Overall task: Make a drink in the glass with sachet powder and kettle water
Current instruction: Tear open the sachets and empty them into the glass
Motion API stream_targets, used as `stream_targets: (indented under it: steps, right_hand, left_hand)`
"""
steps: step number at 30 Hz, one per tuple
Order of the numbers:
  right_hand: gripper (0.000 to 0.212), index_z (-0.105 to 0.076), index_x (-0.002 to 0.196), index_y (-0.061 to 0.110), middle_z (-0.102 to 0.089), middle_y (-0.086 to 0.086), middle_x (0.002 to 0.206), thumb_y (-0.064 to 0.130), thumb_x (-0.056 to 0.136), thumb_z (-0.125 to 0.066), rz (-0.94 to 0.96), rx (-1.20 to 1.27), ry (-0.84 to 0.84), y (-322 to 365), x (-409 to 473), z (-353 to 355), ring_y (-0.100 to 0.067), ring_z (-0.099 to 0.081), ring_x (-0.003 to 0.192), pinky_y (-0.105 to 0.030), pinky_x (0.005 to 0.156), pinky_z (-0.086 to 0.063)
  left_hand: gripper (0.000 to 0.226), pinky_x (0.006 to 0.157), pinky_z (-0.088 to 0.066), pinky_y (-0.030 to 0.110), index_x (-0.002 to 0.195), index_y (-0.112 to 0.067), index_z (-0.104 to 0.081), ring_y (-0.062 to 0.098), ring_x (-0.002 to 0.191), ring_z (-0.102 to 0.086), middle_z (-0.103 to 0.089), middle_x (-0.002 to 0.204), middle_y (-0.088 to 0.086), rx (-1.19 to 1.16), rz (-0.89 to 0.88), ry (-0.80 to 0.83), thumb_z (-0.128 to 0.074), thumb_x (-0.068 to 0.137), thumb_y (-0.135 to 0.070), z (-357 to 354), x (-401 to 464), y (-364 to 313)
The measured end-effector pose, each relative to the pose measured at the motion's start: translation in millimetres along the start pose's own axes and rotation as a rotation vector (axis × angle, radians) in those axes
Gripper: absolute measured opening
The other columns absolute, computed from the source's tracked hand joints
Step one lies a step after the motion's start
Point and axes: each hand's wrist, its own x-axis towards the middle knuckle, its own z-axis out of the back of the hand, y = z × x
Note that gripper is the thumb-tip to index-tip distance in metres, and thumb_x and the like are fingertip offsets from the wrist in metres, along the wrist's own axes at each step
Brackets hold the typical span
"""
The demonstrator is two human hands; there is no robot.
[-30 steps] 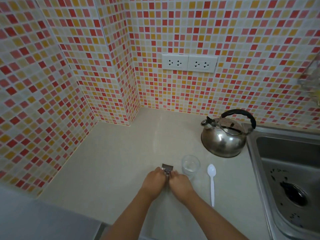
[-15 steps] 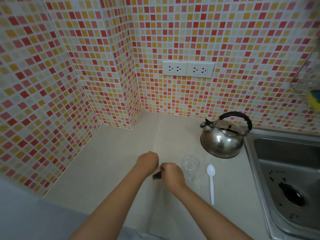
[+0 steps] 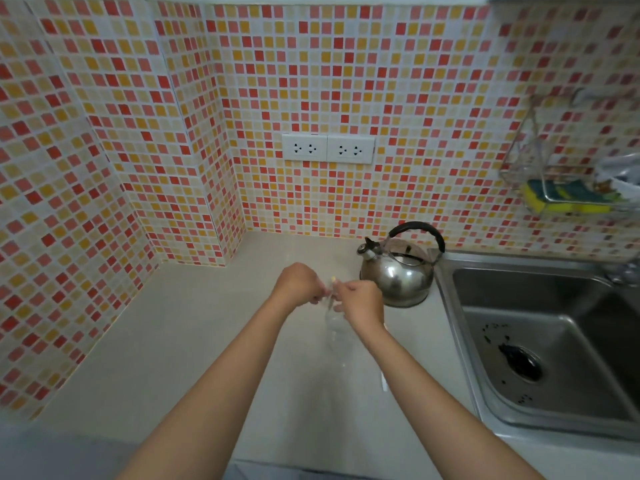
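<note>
Nearest, the glass (image 3: 334,325) stands blurred on the counter (image 3: 194,341), partly behind the right hand (image 3: 360,303). Above it, both hands pinch the small sachet (image 3: 331,289) between them, the left hand (image 3: 299,284) curled at its left edge. Beyond, the kettle (image 3: 398,275) sits beside the sink (image 3: 540,341).

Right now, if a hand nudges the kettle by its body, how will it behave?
The kettle looks like rounded polished steel, so probably slippery to bare fingers. Its broad base sits flat on the counter, so it should slide rather than tip. Weight depends on water inside, which cannot be seen.
</note>
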Motion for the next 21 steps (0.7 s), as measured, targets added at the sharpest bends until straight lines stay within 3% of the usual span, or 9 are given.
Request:
stream_targets:
  steps: [2, 5, 10, 12, 16, 21]
  right_hand:
    - [0.031, -0.068, 0.061, 0.013, -0.073, -0.018, 0.076, 0.028, 0.088, -0.063, -0.077, 0.188, 0.058, -2, 2, 12, -0.034, -0.072, 0.070, -0.041, 0.064, -0.057]
    - [0.030, -0.065, 0.060, 0.010, -0.069, -0.022, 0.075, 0.022, 0.088, -0.064, -0.145, 0.290, 0.056, -8, 3, 27, -0.033, -0.070, 0.063, -0.030, 0.053, -0.052]
    - [0.022, -0.066, 0.074, 0.000, -0.066, -0.012, 0.062, 0.016, 0.090, -0.063, -0.240, 0.466, 0.099, -18, -1, 49, -0.014, -0.065, 0.039, -0.020, 0.042, -0.053]
    - [0.022, -0.068, 0.085, -0.005, -0.069, -0.007, 0.057, 0.016, 0.090, -0.062, -0.244, 0.517, 0.130, -21, -2, 56, -0.014, -0.067, 0.043, -0.020, 0.044, -0.055]
    - [0.019, -0.069, 0.082, 0.001, -0.072, -0.006, 0.056, 0.016, 0.090, -0.062, -0.223, 0.567, 0.169, -25, -1, 64, -0.018, -0.070, 0.051, -0.023, 0.049, -0.058]
    - [0.025, -0.065, 0.102, -0.011, -0.071, -0.022, 0.078, 0.010, 0.088, -0.062, -0.199, 0.550, 0.195, -25, -1, 63, -0.019, -0.071, 0.054, -0.026, 0.055, -0.060]
  left_hand:
    - [0.008, 0.080, -0.054, 0.034, 0.076, 0.002, -0.072, 0.026, 0.075, -0.062, -0.064, 0.069, 0.016, -0.061, -0.026, 0.010, -0.071, 0.075, -0.006, -14, -3, -10]
    - [0.001, 0.072, -0.048, 0.033, 0.070, 0.000, -0.070, 0.026, 0.070, -0.057, -0.063, 0.071, 0.020, -0.153, -0.044, 0.047, -0.070, 0.070, 0.000, -32, -8, -20]
    - [0.024, 0.076, -0.048, 0.034, 0.058, -0.010, -0.060, 0.026, 0.073, -0.055, -0.060, 0.071, 0.016, -0.222, -0.042, 0.132, -0.072, 0.076, 0.000, -48, -7, -26]
    - [0.025, 0.078, -0.047, 0.034, 0.061, -0.010, -0.059, 0.026, 0.075, -0.054, -0.058, 0.072, 0.015, -0.270, -0.039, 0.171, -0.073, 0.080, -0.002, -50, -5, -26]
    - [0.020, 0.085, -0.053, 0.033, 0.067, -0.005, -0.060, 0.022, 0.069, -0.060, -0.061, 0.074, 0.014, -0.423, -0.059, 0.225, -0.072, 0.082, -0.002, -51, -1, -20]
    - [0.017, 0.060, -0.054, 0.018, 0.068, -0.006, -0.063, 0.016, 0.061, -0.061, -0.064, 0.069, 0.011, -0.377, -0.096, 0.220, -0.074, 0.080, -0.004, -51, 6, -16]
